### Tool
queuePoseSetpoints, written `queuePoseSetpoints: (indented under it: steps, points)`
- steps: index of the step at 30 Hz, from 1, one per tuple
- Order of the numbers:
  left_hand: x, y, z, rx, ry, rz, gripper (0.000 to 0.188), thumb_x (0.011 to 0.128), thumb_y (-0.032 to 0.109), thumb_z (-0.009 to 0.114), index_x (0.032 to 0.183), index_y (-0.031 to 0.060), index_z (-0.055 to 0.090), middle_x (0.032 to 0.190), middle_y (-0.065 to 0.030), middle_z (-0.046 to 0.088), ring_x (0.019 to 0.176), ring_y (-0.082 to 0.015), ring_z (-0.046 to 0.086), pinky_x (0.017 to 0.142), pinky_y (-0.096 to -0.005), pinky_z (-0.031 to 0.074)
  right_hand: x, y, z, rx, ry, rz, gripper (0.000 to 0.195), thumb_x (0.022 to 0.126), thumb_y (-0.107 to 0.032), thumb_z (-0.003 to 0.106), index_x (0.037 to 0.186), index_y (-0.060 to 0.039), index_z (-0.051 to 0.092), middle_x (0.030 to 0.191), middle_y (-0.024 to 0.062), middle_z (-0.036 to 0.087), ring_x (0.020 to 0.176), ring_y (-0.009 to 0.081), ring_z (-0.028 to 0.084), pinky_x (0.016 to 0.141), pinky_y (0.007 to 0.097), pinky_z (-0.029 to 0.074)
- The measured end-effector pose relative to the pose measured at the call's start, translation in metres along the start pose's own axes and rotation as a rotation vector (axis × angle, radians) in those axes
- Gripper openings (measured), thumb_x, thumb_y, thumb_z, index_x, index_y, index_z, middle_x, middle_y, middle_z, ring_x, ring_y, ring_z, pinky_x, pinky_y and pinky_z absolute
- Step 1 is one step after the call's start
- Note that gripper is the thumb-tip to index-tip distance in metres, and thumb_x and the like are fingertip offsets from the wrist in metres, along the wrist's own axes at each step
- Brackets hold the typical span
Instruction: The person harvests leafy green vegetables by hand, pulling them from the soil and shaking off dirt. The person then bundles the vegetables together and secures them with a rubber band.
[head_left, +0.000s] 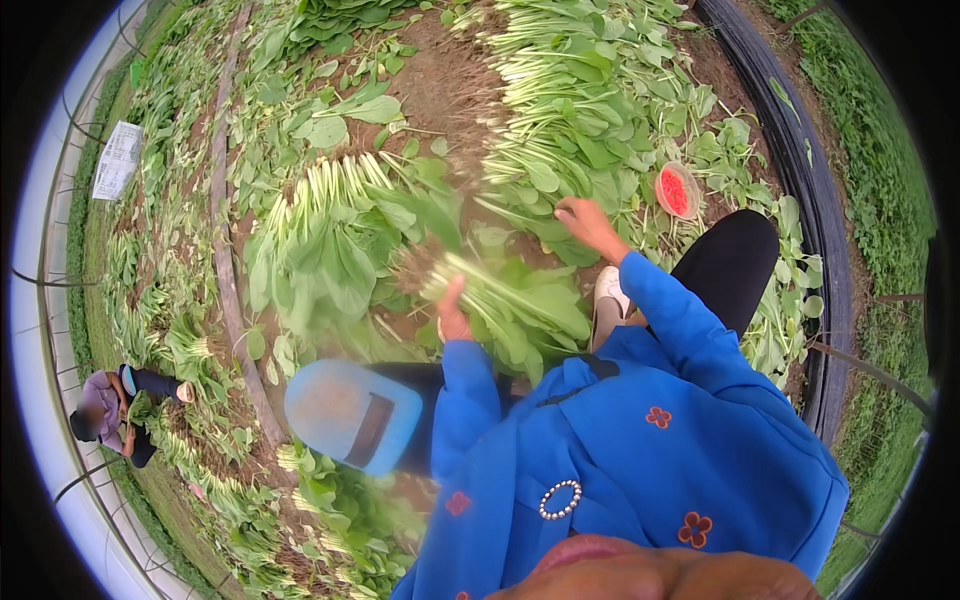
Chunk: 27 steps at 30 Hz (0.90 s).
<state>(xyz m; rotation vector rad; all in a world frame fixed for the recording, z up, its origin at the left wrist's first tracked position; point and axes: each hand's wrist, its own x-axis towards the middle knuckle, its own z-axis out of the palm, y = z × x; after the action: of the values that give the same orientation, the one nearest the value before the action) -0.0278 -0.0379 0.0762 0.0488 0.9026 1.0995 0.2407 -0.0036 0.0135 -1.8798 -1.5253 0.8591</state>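
My left hand (454, 313) grips a bunch of leafy greens (517, 300) near its root end. The muddy roots point left and the leaves spread right, across my lap. My right hand (591, 226) is over the leaf side of a long row of uprooted greens (540, 112), with its fingers curled. Whether it pinches a leaf or stem there cannot be made out. Left of the held bunch, a pile of similar greens (322, 232) lies with pale stems toward the far side and leaves toward me.
A bowl of small red pieces (676, 191) rests among leaves near my right knee. A blue pad (352, 416) covers my left knee. Black plastic sheeting (795, 150) borders the right side. Another person (112, 412) crouches at far left, beyond a soil-coloured strip (223, 225).
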Motion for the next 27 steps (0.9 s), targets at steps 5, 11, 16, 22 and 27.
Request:
queuePoseSetpoints:
  steps: [5, 11, 16, 22, 27]
  points:
    - [0.023, -0.004, -0.017, 0.008, 0.025, -0.035, 0.037, 0.079, 0.026, 0.064, 0.106, 0.0021, 0.058, 0.089, -0.0136, 0.065, 0.081, -0.0244, 0.063, 0.078, -0.0365, 0.052, 0.032, 0.008, 0.044, -0.034, -0.124, -0.07, 0.019, 0.081, -0.013, 0.057, 0.094, -0.0008, 0.065, 0.088, 0.0202, 0.065, 0.084, 0.0382, 0.061, 0.076, 0.0433, 0.048]
    - [0.033, -0.004, -0.015, 0.096, -0.001, -0.113, 0.047, 0.076, 0.029, 0.064, 0.113, 0.0017, 0.055, 0.095, -0.0138, 0.063, 0.089, -0.0255, 0.061, 0.082, -0.0375, 0.05, 0.091, 0.024, 0.131, -0.294, -0.078, -0.497, 0.012, 0.075, -0.006, 0.056, 0.083, -0.0009, 0.063, 0.081, 0.0171, 0.061, 0.08, 0.0357, 0.059, 0.071, 0.0422, 0.05]
    - [0.037, 0.002, -0.015, 0.102, -0.018, -0.164, 0.053, 0.074, 0.03, 0.065, 0.116, 0.0008, 0.053, 0.098, -0.0147, 0.062, 0.092, -0.0258, 0.06, 0.085, -0.0371, 0.048, 0.109, 0.009, 0.167, -0.772, 0.033, -0.39, 0.005, 0.074, -0.007, 0.055, 0.079, -0.0049, 0.057, 0.077, 0.0107, 0.058, 0.078, 0.0278, 0.058, 0.061, 0.037, 0.051]
    - [0.052, -0.004, -0.023, 0.184, -0.097, -0.065, 0.053, 0.072, 0.03, 0.066, 0.114, -0.0008, 0.054, 0.098, -0.0158, 0.063, 0.091, -0.026, 0.061, 0.085, -0.0372, 0.049, 0.106, 0.017, 0.16, -0.552, -0.038, -0.38, 0.018, 0.073, -0.01, 0.061, 0.088, -0.0058, 0.054, 0.083, 0.0113, 0.056, 0.086, 0.0306, 0.054, 0.073, 0.0402, 0.049]
    - [0.049, 0.002, -0.016, 0.208, -0.111, -0.058, 0.053, 0.072, 0.029, 0.066, 0.114, -0.0022, 0.054, 0.099, -0.017, 0.063, 0.094, -0.0271, 0.061, 0.086, -0.0385, 0.049, 0.094, 0.0, 0.128, -0.214, -0.233, -0.15, 0.026, 0.08, -0.02, 0.064, 0.102, -0.0056, 0.06, 0.096, 0.0154, 0.062, 0.094, 0.0309, 0.057, 0.082, 0.0396, 0.046]
